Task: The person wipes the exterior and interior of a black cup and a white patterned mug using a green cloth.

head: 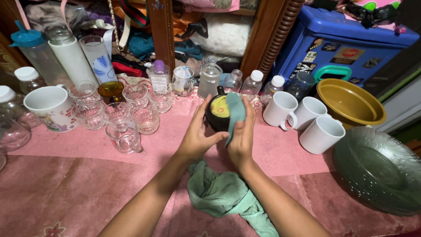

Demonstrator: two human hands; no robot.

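Left hand (197,138) curled round black mug (218,115), fingers wrapped on its side, held above bench (87,184) middle. Right hand (242,140) fingers pressed together, pinching green cloth (219,193) against mug rim.

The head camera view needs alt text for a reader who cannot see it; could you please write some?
Two bare hands hold a dark mug with a yellow inside over a pink cloth-covered table: the left hand grips its side while the right hand presses a green cloth to its rim. Clear glass cups stand to the left, three white mugs to the right.
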